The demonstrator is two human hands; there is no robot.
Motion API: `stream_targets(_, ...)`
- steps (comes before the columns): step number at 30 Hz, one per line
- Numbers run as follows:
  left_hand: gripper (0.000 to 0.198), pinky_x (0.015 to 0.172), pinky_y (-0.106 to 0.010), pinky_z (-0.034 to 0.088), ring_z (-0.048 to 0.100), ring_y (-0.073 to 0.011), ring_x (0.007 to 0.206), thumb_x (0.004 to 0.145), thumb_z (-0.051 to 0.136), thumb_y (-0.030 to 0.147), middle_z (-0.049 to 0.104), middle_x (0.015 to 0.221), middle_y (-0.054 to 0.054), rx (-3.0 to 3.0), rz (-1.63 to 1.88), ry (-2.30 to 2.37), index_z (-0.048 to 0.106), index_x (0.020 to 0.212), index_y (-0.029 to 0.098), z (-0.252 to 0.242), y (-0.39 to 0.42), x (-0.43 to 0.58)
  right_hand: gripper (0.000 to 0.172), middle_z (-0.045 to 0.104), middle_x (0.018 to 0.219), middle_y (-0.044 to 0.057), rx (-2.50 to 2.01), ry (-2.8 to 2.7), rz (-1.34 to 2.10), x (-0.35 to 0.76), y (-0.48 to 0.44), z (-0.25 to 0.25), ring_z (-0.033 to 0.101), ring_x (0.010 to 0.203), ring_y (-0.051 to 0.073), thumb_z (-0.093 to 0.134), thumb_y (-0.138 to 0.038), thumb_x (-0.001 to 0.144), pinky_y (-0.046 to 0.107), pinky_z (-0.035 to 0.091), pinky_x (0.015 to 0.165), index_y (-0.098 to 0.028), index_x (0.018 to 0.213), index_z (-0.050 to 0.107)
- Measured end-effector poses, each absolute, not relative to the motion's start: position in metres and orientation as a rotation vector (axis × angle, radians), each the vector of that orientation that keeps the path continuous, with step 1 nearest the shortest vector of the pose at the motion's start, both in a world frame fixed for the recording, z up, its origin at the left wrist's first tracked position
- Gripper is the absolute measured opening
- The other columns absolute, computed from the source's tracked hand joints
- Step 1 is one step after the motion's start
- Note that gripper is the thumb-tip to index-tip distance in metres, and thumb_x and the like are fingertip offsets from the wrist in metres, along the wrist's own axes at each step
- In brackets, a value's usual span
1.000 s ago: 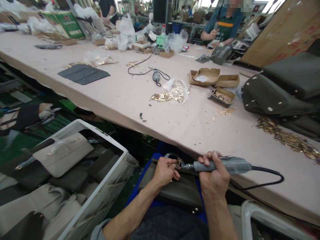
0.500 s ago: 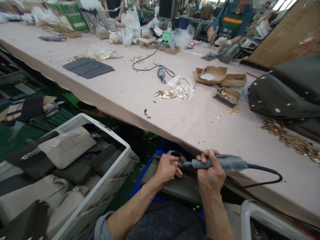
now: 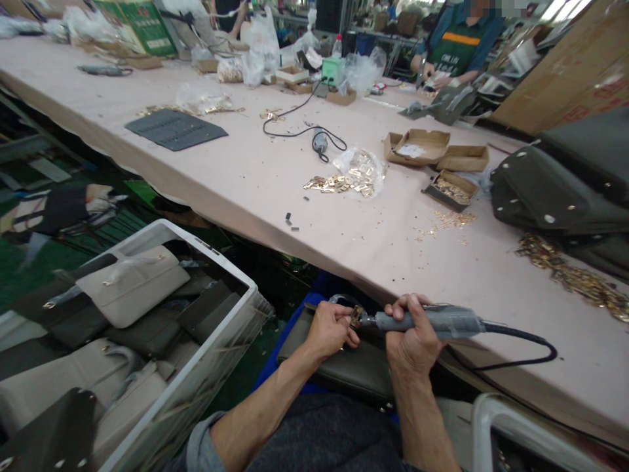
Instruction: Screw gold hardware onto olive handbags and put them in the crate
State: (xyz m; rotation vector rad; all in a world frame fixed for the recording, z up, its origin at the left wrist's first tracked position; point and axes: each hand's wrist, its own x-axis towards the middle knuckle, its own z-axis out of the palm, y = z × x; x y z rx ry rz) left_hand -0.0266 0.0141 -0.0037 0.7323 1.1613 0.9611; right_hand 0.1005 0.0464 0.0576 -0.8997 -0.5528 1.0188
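Note:
My right hand (image 3: pixel 413 331) is wrapped around a grey electric screwdriver (image 3: pixel 452 322), held nearly level with its tip toward the left. A black cord runs from its back end. My left hand (image 3: pixel 330 330) pinches a small gold metal clasp (image 3: pixel 356 316) right at the screwdriver's tip; whether the tip sits in a screw is too small to tell. Beneath both hands a dark olive handbag (image 3: pixel 354 373) lies across my lap, partly covered by my wrists and forearms.
The long covered table (image 3: pixel 344 242) holds gold hardware in a plastic bag (image 3: pixel 366 174), a small box of gold pieces (image 3: pixel 449 189), a chain pile (image 3: pixel 570 272) and dark bags (image 3: pixel 560 183). A white crate (image 3: pixel 236 298) of handbags stands left. A co-worker (image 3: pixel 455 46) is across the table.
My view has shifted very slightly. Both hands keep their hold, and the gold clasp looks slightly turned at the screwdriver's tip. The co-worker's hands have moved closer together.

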Motion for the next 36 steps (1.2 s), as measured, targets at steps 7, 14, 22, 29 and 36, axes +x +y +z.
stream_targets(7, 0.031, 0.053, -0.027, 0.061, 0.070, -0.0174, 0.052, 0.080, 0.054, 0.008, 0.072, 0.062, -0.009, 0.721, 0.986, 1.134, 0.079, 0.098, 0.006, 0.0042, 0.0144, -0.0271, 0.024, 0.054, 0.067, -0.006, -0.878, -0.528, 1.043, 0.1014, 0.0461, 0.0571, 0.047, 0.056, 0.010, 0.079, -0.018, 0.076, 0.026, 0.047, 0.060, -0.020, 0.088, 0.058)
stream_targets(14, 0.031, 0.052, -0.025, 0.061, 0.070, -0.0167, 0.053, 0.079, 0.058, 0.004, 0.074, 0.070, -0.011, 0.683, 0.996, 1.120, 0.078, 0.103, 0.004, 0.0050, 0.0144, -0.0261, 0.025, 0.055, 0.068, -0.005, -0.864, -0.500, 1.064, 0.1032, 0.0454, 0.0585, 0.045, 0.056, 0.009, 0.078, -0.018, 0.075, 0.025, 0.047, 0.061, -0.020, 0.086, 0.056)
stream_targets(22, 0.027, 0.051, -0.025, 0.060, 0.070, -0.0161, 0.053, 0.080, 0.061, 0.005, 0.075, 0.078, -0.013, 0.655, 1.001, 1.123, 0.077, 0.102, 0.003, 0.0012, 0.0157, -0.0245, 0.024, 0.054, 0.068, -0.005, -0.860, -0.501, 1.069, 0.1048, 0.0459, 0.0588, 0.045, 0.056, 0.009, 0.077, -0.018, 0.075, 0.025, 0.047, 0.060, -0.020, 0.086, 0.056)
stream_targets(29, 0.024, 0.051, -0.025, 0.060, 0.069, -0.0152, 0.052, 0.082, 0.062, 0.008, 0.075, 0.078, -0.013, 0.649, 0.999, 1.137, 0.077, 0.100, 0.004, 0.0017, 0.0160, -0.0241, 0.023, 0.054, 0.068, -0.005, -0.866, -0.508, 1.084, 0.1058, 0.0440, 0.0609, 0.044, 0.055, 0.009, 0.078, -0.018, 0.075, 0.025, 0.047, 0.060, -0.020, 0.086, 0.058)
stream_targets(36, 0.026, 0.048, -0.024, 0.059, 0.067, -0.0155, 0.046, 0.080, 0.059, 0.004, 0.072, 0.064, -0.009, 0.664, 0.999, 1.184, 0.079, 0.097, 0.004, 0.0015, 0.0160, -0.0215, 0.023, 0.053, 0.069, -0.005, -0.873, -0.520, 1.067, 0.1068, 0.0428, 0.0646, 0.046, 0.057, 0.009, 0.078, -0.018, 0.075, 0.025, 0.047, 0.061, -0.020, 0.086, 0.057)
